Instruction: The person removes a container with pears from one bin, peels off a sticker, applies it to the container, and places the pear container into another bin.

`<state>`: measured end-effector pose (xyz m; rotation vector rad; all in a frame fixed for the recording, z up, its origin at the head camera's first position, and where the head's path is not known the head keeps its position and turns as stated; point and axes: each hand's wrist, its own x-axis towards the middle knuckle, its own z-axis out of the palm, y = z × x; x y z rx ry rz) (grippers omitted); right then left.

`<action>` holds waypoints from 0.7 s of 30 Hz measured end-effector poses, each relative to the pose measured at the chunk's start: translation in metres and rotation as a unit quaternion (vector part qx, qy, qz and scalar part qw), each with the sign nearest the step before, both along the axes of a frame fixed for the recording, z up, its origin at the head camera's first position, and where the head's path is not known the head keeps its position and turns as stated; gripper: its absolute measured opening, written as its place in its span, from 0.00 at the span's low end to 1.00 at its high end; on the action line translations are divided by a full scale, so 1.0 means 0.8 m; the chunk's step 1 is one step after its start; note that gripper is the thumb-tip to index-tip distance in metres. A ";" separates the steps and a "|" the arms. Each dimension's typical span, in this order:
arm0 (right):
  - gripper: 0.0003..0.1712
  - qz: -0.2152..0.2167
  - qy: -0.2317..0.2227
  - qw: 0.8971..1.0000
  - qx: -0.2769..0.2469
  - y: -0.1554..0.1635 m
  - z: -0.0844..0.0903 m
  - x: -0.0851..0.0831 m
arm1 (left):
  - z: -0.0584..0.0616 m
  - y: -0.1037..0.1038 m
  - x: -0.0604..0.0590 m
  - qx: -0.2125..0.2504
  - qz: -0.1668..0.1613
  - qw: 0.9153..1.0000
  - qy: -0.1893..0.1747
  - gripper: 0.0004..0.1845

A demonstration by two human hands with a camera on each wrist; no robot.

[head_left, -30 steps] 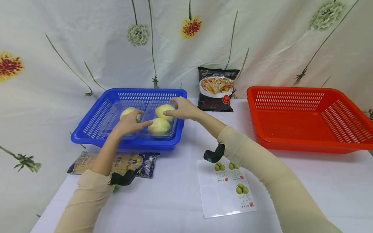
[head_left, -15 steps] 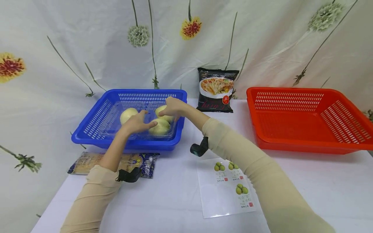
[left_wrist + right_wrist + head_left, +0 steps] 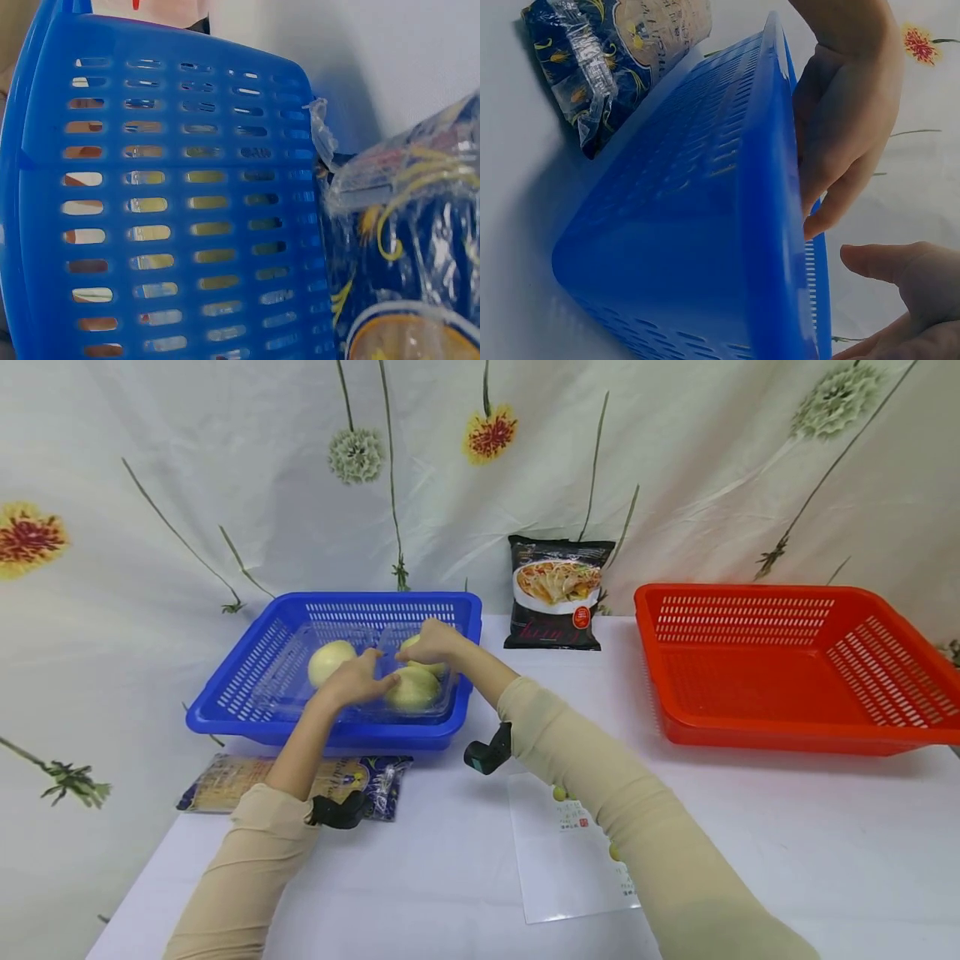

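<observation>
A blue plastic basket (image 3: 247, 727) holds clear plastic packaging (image 3: 288, 681) with pale yellow-green round fruits in it. One fruit (image 3: 330, 662) lies to the left. A front fruit (image 3: 412, 691) and a back fruit (image 3: 431, 667) sit to the right. My left hand (image 3: 352, 681) reaches over the basket's front rim, its thumb extended at the front fruit's left edge. From the right, my right hand (image 3: 433, 642) reaches in with its fingers over the back fruit, partly covering it. In the right wrist view, the right thumb (image 3: 877, 259) is straight and apart from the fingers. The basket wall hides the left fingertips.
A blue-and-clear pasta pack (image 3: 378, 785) lies before the blue basket. Behind, a black noodle packet (image 3: 558, 593) leans against the flowered cloth. A red basket (image 3: 787, 735) stands at the right. A white sheet with fruit prints (image 3: 555, 877) lies under my right forearm.
My right hand has moved left and its fingers have turned down over the back fruit. My left hand has shifted right, uncovering more of the left fruit.
</observation>
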<state>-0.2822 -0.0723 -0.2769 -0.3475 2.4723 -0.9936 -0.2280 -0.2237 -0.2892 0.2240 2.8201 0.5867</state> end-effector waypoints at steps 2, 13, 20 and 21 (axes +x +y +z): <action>0.42 -0.015 -0.009 1.000 -0.006 -0.002 -0.002 -0.001 | 0.000 -0.002 -0.001 -0.001 0.010 1.000 0.001 0.35; 0.44 -0.078 0.009 0.997 0.027 -0.012 -0.005 0.005 | 0.008 -0.010 0.002 0.026 0.059 0.998 0.020 0.33; 0.48 -0.090 -0.033 0.995 -0.014 -0.010 -0.006 0.002 | 0.015 -0.010 0.003 0.059 0.070 0.996 0.017 0.36; 0.48 -0.094 -0.049 0.994 -0.033 -0.009 -0.007 0.000 | 0.015 -0.009 0.003 0.059 0.070 0.996 0.016 0.36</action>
